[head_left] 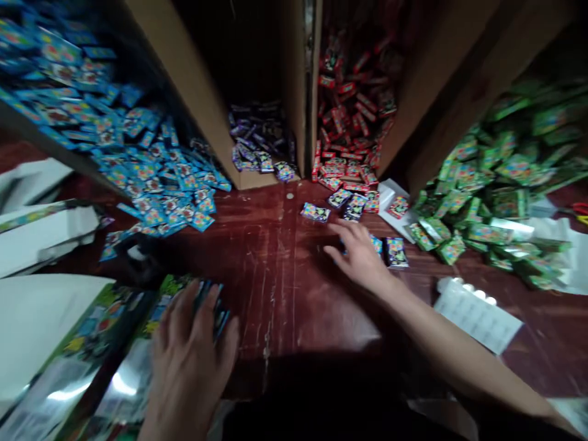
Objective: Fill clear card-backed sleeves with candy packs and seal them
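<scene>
My left hand [193, 349] is at the lower left, its fingers and thumb bent around a short row of small dark packets with blue edges [223, 315]. Its palm is over a green printed carton with a clear window [133, 373], which the hand partly hides. On the right, my right hand [361, 254] hovers low over the table with fingers apart and nothing visible in them. Just beyond its fingertips lie several purple packets [315, 212]. A dark packet [395, 252] and part of a blue packet [376, 244] are beside its wrist side.
Open cardboard boxes spill blue packets [156, 177], purple packets [264, 138], red packets [353, 122] and green packets [482, 196] toward the dark red table [294, 294]. A white sticker sheet [478, 315] lies right of my forearm. Another printed carton [78, 361] and white flattened cartons [41, 239] are left.
</scene>
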### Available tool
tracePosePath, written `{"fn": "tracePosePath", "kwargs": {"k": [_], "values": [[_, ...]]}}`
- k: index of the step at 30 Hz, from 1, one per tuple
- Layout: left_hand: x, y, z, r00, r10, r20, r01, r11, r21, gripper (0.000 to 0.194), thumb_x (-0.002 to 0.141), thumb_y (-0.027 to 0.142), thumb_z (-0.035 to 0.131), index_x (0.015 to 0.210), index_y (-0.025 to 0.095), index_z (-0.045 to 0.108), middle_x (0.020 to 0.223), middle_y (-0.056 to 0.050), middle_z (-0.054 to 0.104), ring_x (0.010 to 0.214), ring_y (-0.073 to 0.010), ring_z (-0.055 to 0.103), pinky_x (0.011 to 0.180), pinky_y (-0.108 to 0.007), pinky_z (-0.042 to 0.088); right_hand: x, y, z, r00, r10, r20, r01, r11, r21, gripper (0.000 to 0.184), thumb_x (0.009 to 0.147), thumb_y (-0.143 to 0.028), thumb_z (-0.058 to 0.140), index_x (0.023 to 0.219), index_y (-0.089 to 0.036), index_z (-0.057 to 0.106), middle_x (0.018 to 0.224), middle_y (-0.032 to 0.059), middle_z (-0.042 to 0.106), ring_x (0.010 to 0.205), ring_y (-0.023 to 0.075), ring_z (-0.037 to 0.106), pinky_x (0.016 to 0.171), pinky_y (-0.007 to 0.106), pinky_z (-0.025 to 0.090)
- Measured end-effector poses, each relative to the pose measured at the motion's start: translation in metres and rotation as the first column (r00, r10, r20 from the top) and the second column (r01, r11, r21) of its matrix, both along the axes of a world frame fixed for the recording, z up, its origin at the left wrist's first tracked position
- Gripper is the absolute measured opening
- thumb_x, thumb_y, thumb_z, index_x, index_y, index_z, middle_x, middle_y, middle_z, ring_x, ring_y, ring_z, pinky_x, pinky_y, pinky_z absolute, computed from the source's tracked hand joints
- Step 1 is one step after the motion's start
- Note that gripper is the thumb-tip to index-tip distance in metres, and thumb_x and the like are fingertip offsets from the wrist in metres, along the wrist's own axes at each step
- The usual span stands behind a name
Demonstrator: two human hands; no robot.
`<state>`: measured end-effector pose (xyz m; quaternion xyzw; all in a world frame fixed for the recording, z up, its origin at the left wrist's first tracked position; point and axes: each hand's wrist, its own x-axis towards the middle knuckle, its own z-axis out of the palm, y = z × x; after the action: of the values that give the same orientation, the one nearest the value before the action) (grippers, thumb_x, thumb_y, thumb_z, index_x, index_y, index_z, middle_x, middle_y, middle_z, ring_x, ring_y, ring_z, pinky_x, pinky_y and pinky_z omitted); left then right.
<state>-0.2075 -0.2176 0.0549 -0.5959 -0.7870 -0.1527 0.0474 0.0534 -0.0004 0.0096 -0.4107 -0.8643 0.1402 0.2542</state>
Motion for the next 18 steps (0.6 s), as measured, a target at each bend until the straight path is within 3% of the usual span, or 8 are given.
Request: {"fn": "tracePosePath", "kwargs": {"k": [4, 7, 9, 12, 15, 17, 18], "values": [[0.058, 0.08, -0.008, 0.954, -0.286, 0.086, 0.284, 0.958, 0.037, 0.05, 0.092, 0.037, 0.057, 0.139, 0.018, 0.053, 0.152, -0.017, 0.045, 0.136, -0.0391, 0.044, 0.112, -0.059, 0.037, 0.106, 0.047, -0.013, 0.934, -0.31, 0.179, 0.292, 0.949, 0.119, 0.057, 0.093, -0.042, 0.058, 0.141, -0.012, 0.051, 0.145, 0.0222, 0.051, 0.136, 0.0384, 0.043, 0.11, 0.057, 0.038], [0.098, 0.14, -0.006, 0.914, -0.39, 0.111, 0.392, 0.92, 0.0, 0.05, 0.092, 0.037, 0.057, 0.137, 0.016, 0.055, 0.15, -0.018, 0.047, 0.136, -0.0383, 0.045, 0.11, -0.058, 0.039, 0.146, 0.069, -0.013, 0.885, -0.413, 0.215, 0.388, 0.91, 0.149, 0.057, 0.093, -0.037, 0.058, 0.142, -0.009, 0.049, 0.148, 0.0261, 0.048, 0.139, 0.042, 0.039, 0.109, 0.062, 0.035], [0.11, 0.168, 0.0, 0.891, -0.446, 0.087, 0.449, 0.893, -0.014, 0.05, 0.092, 0.038, 0.057, 0.137, 0.016, 0.056, 0.149, -0.018, 0.049, 0.136, -0.0375, 0.045, 0.111, -0.056, 0.039, 0.158, 0.072, -0.007, 0.885, -0.42, 0.2, 0.392, 0.905, 0.164, 0.053, 0.094, -0.035, 0.057, 0.14, -0.009, 0.051, 0.146, 0.026, 0.051, 0.139, 0.0416, 0.04, 0.109, 0.063, 0.033], [0.102, 0.192, 0.008, 0.868, -0.496, 0.003, 0.496, 0.868, -0.015, 0.048, 0.094, 0.04, 0.052, 0.136, 0.017, 0.057, 0.148, -0.016, 0.051, 0.135, -0.0355, 0.048, 0.111, -0.053, 0.04, 0.171, 0.063, 0.003, 0.889, -0.422, 0.177, 0.392, 0.902, 0.184, 0.05, 0.094, -0.039, 0.057, 0.138, -0.015, 0.054, 0.144, 0.0198, 0.055, 0.137, 0.0364, 0.045, 0.112, 0.057, 0.034], [0.085, 0.21, 0.003, 0.877, -0.477, -0.055, 0.479, 0.876, 0.053, 0.049, 0.093, 0.044, 0.047, 0.131, 0.016, 0.059, 0.141, -0.018, 0.057, 0.13, -0.0369, 0.053, 0.108, -0.055, 0.042, 0.203, 0.057, 0.011, 0.859, -0.493, 0.137, 0.462, 0.862, 0.208, 0.053, 0.093, -0.045, 0.06, 0.141, -0.024, 0.053, 0.151, 0.0108, 0.05, 0.139, 0.0297, 0.044, 0.116, 0.048, 0.035], [0.095, 0.223, -0.011, 0.863, -0.504, -0.041, 0.505, 0.855, 0.118, 0.052, 0.09, 0.049, 0.049, 0.13, 0.016, 0.058, 0.137, -0.017, 0.06, 0.126, -0.0375, 0.057, 0.105, -0.056, 0.045, 0.247, 0.061, 0.014, 0.777, -0.624, 0.086, 0.597, 0.773, 0.214, 0.058, 0.092, -0.046, 0.062, 0.144, -0.024, 0.049, 0.154, 0.0116, 0.046, 0.142, 0.0289, 0.04, 0.116, 0.045, 0.035], [0.111, 0.226, -0.02, 0.836, -0.549, -0.011, 0.544, 0.825, 0.154, 0.052, 0.091, 0.049, 0.051, 0.132, 0.018, 0.057, 0.137, -0.015, 0.061, 0.123, -0.0357, 0.059, 0.104, -0.054, 0.047, 0.276, 0.065, 0.015, 0.707, -0.705, 0.054, 0.683, 0.701, 0.207, 0.06, 0.093, -0.044, 0.061, 0.146, -0.02, 0.047, 0.153, 0.0151, 0.045, 0.142, 0.0299, 0.04, 0.116, 0.046, 0.035]]}}
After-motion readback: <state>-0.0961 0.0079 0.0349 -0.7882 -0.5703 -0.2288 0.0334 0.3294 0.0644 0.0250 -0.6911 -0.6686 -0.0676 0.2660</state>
